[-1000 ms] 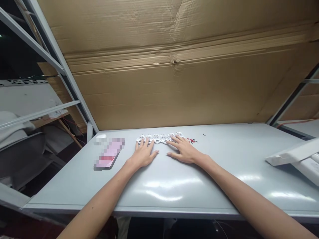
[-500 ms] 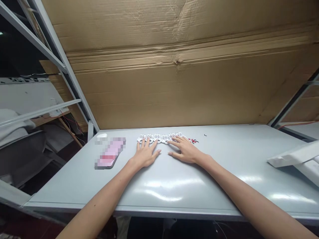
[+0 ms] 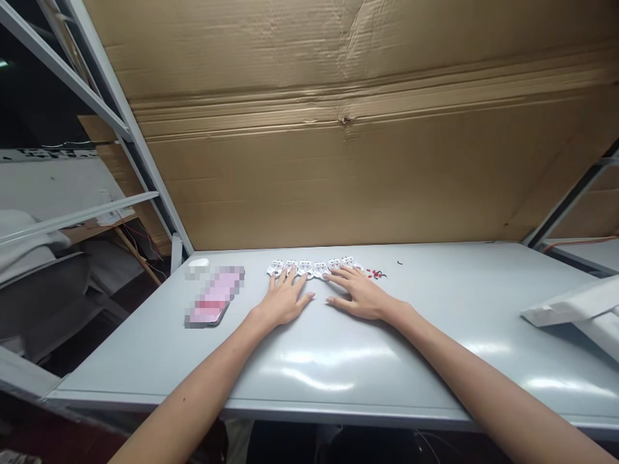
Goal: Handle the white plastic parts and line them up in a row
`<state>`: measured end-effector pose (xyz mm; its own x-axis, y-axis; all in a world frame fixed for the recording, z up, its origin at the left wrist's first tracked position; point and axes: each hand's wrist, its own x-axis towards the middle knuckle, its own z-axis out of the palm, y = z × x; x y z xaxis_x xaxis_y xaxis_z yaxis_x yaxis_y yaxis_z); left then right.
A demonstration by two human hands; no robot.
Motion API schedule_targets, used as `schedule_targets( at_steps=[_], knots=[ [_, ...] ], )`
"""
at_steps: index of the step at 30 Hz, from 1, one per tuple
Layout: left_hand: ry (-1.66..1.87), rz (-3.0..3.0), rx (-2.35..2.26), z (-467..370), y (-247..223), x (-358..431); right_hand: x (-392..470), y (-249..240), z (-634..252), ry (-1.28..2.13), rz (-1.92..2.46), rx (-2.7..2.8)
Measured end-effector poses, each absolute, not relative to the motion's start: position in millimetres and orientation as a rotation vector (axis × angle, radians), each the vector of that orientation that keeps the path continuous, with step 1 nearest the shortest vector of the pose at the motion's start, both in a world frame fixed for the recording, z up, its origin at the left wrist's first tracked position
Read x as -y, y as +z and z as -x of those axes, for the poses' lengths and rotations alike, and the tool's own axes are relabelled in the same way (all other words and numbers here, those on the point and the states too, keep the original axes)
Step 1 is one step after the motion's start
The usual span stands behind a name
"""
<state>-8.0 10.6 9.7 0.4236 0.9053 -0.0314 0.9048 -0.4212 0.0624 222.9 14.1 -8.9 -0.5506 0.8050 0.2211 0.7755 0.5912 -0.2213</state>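
Observation:
Several small flat white pieces with dark markings [image 3: 305, 267] lie side by side in a row on the grey table [image 3: 416, 361]. My left hand [image 3: 283, 299] rests with fingers spread, its fingertips at the near edge of the left pieces. Over the right end of the row lies my right hand [image 3: 358, 293], fingers also stretched out and partly covering the pieces there. Neither hand grips anything. Just beyond the right hand is a little cluster of red and black bits [image 3: 376, 274], too small to name.
A pink phone-shaped item [image 3: 217, 296], blurred out, lies to the left, with a small white object [image 3: 197, 267] behind it. White wrapped material [image 3: 575, 303] sits at the right edge. A cardboard wall [image 3: 338, 180] closes off the back; metal shelf posts [image 3: 140, 142] flank it.
Both hands stay spread in almost the same place over the row. The whole view has shifted only very slightly.

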Motion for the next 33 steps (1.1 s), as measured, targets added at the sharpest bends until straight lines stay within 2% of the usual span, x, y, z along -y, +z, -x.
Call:
schedule_targets(
  at_steps=[9, 17, 28, 33],
  knots=[
    [0.081, -2.588, -1.606, 9, 6, -13, -13, -7, -222, 0.207, 1.370, 2.556],
    [0.009, -2.555, -1.620, 7, 11, -13, -15, -6, -223, 0.214, 1.392, 2.563],
    [0.087, -2.690, -1.496, 9, 16, -5, -4, -6, -221, 0.070, 1.273, 2.513],
    [0.238, -2.828, -1.352, 7, 18, 1, 12, 7, -217, 0.226, 1.194, 2.573]
  ],
)
